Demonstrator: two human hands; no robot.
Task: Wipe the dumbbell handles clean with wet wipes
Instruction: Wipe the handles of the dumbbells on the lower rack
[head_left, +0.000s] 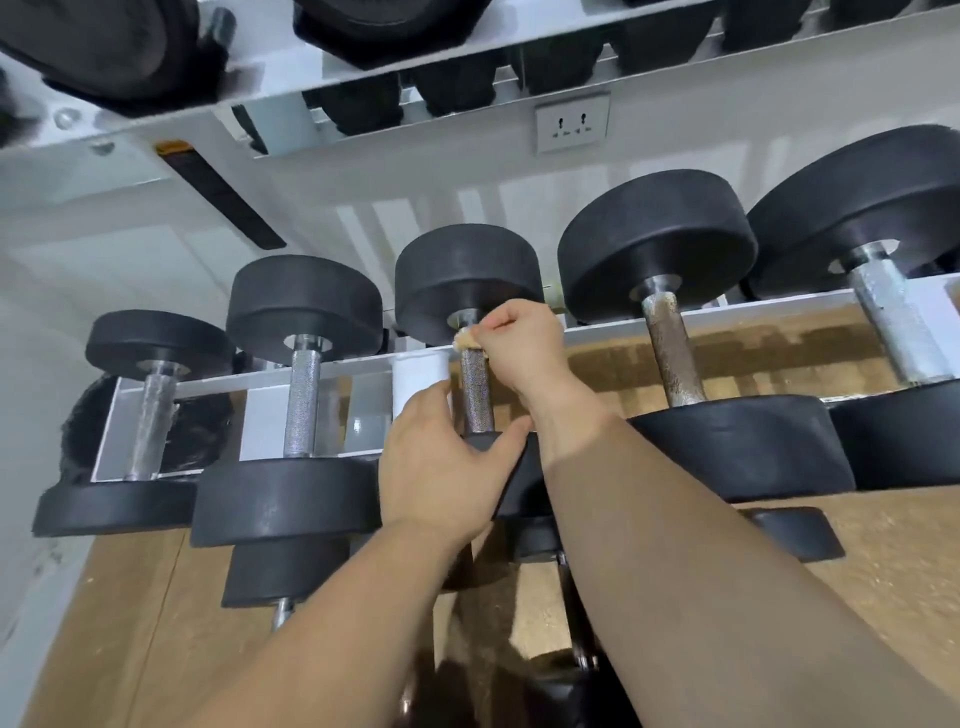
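White-painted steel rack (649, 325), several tiers: the tier in use carries a row of black round-headed dumbbells (304, 301) lying across its rails. Wooden floor (810, 597) shows below and through the frame.

Item in work: third dumbbell (467, 275) from the left, seated on the rack, with its near head toward the person.

Left hand (441, 462): laid over the near head of that dumbbell, thumb splayed to the right along the rim and fingers reaching forward beside the shaft. The fingertips are out of sight. It holds nothing else and appears to be bracing the weight.

Right hand (519, 340): curled tight, pinching the wet wipe against the far end of the shaft, just beside the far head.

Knurled handle (475, 395): steel, darkish, bare between the two hands.

Wet wipe (464, 340): small bunched wad, tan and soiled, touching the top of the handle.

Working notes (judgement):
- The stroke seems to be at the far end of the shaft, so most of the grip length is probably unwiped.
- Wrap the wipe round the shaft rather than dabbing at it. Draw it toward the near head while twisting, so the knurling is cleaned all the way round.
- Keep the left hand firm so the dumbbell does not roll on the rails.
- The wipe looks dirty; refold it or change it before the neighbouring rusty handle (672, 358).
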